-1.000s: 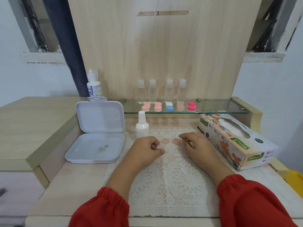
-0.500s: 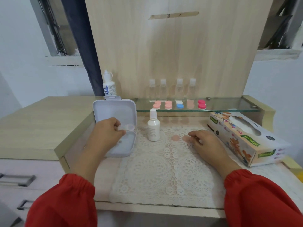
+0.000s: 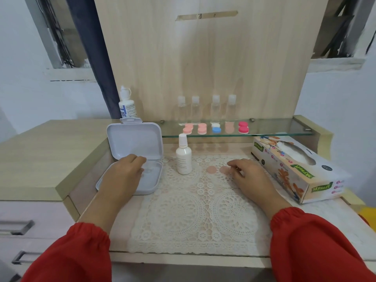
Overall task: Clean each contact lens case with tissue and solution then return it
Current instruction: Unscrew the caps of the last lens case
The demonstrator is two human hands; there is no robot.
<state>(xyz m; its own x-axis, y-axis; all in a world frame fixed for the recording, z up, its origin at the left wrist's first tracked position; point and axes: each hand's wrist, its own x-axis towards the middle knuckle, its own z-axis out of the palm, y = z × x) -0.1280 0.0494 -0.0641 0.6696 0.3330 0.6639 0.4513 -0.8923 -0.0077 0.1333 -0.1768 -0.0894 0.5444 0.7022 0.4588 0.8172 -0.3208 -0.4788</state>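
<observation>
Two hands at the lace mat

Our left hand hovers loosely curled over the open white box; whether it holds anything we cannot tell. Our right hand rests relaxed beside two pink caps. More lens cases line the glass shelf.
</observation>
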